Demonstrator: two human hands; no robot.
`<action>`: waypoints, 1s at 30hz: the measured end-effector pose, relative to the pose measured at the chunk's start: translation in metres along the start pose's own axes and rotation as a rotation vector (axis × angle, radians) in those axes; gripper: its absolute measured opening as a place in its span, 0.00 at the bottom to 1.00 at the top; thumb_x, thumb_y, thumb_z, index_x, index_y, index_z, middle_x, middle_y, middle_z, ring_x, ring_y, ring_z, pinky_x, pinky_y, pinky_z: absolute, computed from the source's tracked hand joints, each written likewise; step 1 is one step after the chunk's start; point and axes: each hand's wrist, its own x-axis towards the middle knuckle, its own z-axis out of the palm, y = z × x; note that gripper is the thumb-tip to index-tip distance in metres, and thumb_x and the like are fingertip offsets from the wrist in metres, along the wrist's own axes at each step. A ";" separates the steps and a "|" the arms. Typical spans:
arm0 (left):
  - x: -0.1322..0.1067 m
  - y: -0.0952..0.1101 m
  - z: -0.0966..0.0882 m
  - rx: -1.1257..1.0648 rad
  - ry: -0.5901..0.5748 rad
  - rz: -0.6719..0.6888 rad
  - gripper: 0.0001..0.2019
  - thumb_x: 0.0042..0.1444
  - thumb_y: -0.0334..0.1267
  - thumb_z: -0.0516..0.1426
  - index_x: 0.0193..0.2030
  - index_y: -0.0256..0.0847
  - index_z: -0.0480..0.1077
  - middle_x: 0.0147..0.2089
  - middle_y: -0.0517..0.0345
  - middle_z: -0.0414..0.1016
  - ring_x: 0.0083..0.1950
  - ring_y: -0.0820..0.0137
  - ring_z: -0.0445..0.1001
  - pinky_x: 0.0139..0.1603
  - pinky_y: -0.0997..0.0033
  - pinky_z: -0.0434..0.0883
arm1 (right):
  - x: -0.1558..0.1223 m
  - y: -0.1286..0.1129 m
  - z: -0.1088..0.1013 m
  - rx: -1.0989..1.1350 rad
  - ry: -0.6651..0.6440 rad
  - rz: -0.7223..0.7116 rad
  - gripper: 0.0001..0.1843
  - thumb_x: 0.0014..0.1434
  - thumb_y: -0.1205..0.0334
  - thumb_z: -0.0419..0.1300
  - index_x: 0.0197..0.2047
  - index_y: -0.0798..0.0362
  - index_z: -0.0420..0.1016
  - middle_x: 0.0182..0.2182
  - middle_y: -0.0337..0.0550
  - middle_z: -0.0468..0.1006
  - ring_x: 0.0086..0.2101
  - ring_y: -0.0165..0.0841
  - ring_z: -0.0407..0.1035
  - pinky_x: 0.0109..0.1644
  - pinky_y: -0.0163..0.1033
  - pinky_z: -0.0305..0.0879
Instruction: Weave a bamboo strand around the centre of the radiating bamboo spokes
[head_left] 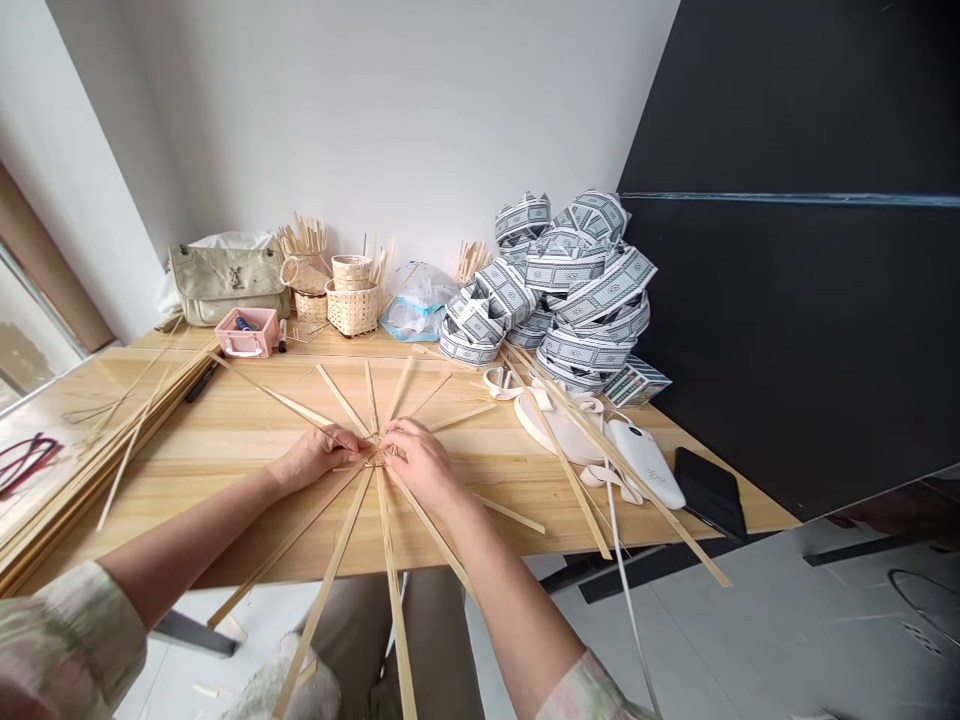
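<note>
Radiating bamboo strips (343, 400) are being pinched at their central crossing (375, 455), lower centre of the frame, by the left hand (319, 458) and right hand (424, 462), held close together, the crossing requiring steady holding.

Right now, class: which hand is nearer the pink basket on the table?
Left. The left hand is nearer, in front of and to the right of the pink basket; the right hand is farther right, beyond the left hand.

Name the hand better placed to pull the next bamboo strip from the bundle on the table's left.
Left, probably: the left hand sits on that side of the crossed strips, closer to the bundle of bamboo strips. The right hand lies beyond the crossing, farther away.
</note>
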 end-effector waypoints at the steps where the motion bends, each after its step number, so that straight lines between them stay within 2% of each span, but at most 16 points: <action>1: 0.000 -0.001 0.000 -0.011 0.000 -0.001 0.07 0.52 0.34 0.52 0.27 0.35 0.68 0.39 0.51 0.75 0.41 0.69 0.71 0.43 0.73 0.65 | 0.001 -0.001 -0.002 -0.003 0.026 0.006 0.10 0.44 0.76 0.54 0.27 0.52 0.70 0.32 0.38 0.68 0.38 0.30 0.61 0.43 0.35 0.55; 3: 0.000 -0.002 0.001 -0.025 -0.006 -0.005 0.07 0.52 0.35 0.52 0.26 0.35 0.68 0.39 0.51 0.75 0.41 0.69 0.71 0.43 0.73 0.65 | 0.003 -0.003 -0.003 0.037 -0.007 0.036 0.08 0.45 0.74 0.55 0.27 0.52 0.71 0.28 0.37 0.68 0.32 0.28 0.62 0.38 0.33 0.57; 5: 0.001 -0.002 0.001 -0.032 -0.008 -0.009 0.07 0.52 0.34 0.52 0.27 0.35 0.69 0.39 0.51 0.75 0.41 0.69 0.71 0.42 0.73 0.66 | 0.005 -0.003 0.000 0.103 -0.099 0.052 0.07 0.45 0.73 0.56 0.26 0.53 0.71 0.26 0.35 0.67 0.28 0.26 0.62 0.33 0.31 0.56; 7: 0.001 0.000 0.001 -0.046 -0.012 -0.004 0.08 0.52 0.35 0.52 0.27 0.35 0.69 0.38 0.51 0.74 0.40 0.69 0.71 0.42 0.73 0.66 | 0.005 -0.003 0.004 0.131 -0.155 0.052 0.05 0.44 0.73 0.57 0.25 0.54 0.71 0.25 0.34 0.67 0.27 0.25 0.61 0.32 0.30 0.55; 12: 0.002 0.001 0.001 -0.063 -0.005 -0.024 0.08 0.51 0.36 0.52 0.27 0.35 0.70 0.38 0.50 0.74 0.40 0.68 0.71 0.42 0.72 0.66 | 0.002 0.000 0.009 0.152 -0.157 0.063 0.05 0.45 0.72 0.57 0.23 0.54 0.71 0.24 0.34 0.65 0.26 0.24 0.59 0.30 0.30 0.53; 19: 0.002 0.000 0.001 -0.049 -0.010 -0.029 0.08 0.50 0.36 0.52 0.27 0.37 0.70 0.38 0.54 0.74 0.40 0.69 0.71 0.41 0.72 0.66 | -0.001 -0.002 0.012 0.275 -0.143 0.162 0.02 0.45 0.69 0.57 0.24 0.54 0.71 0.22 0.34 0.63 0.23 0.23 0.57 0.28 0.30 0.53; 25: 0.005 0.002 0.000 -0.165 -0.073 -0.001 0.10 0.51 0.39 0.52 0.25 0.36 0.67 0.35 0.54 0.75 0.35 0.71 0.72 0.36 0.74 0.67 | 0.005 -0.006 0.015 0.355 -0.221 0.374 0.09 0.41 0.69 0.58 0.31 0.53 0.70 0.22 0.31 0.66 0.21 0.22 0.56 0.25 0.28 0.52; 30: 0.006 -0.001 0.001 -0.121 -0.054 0.002 0.10 0.51 0.40 0.53 0.27 0.36 0.68 0.33 0.56 0.75 0.34 0.72 0.71 0.36 0.75 0.67 | 0.015 0.000 0.021 0.357 -0.304 0.429 0.07 0.39 0.69 0.59 0.27 0.54 0.71 0.20 0.31 0.64 0.21 0.22 0.56 0.25 0.29 0.52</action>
